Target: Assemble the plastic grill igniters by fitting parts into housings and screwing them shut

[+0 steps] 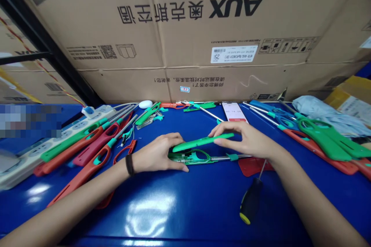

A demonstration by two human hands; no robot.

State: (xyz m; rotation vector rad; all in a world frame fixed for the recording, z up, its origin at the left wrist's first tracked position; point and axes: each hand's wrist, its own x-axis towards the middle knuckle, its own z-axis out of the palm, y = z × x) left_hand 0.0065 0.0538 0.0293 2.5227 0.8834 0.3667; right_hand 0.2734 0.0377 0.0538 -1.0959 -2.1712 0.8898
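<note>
**Opened up and pinched in a narrow grip**

On my feed, an AUX air-conditioner carton (185, 34) fills the far side, behind a blue workbench (179, 216). Red and green utility lighters lie in loose piles to both sides, with a power strip (23, 158) at far left and a phone (234, 112) at the back edge. A yellow-tipped black screwdriver (251, 200) lies near my right hand (246, 141).

Mid-bench, a green utility lighter (188, 157) sits split open, its internals and metal barrel exposed. That hand pinches the loose green shell half (203, 141) just above it, while my left hand (158, 153) closes over the lighter's body.
</note>
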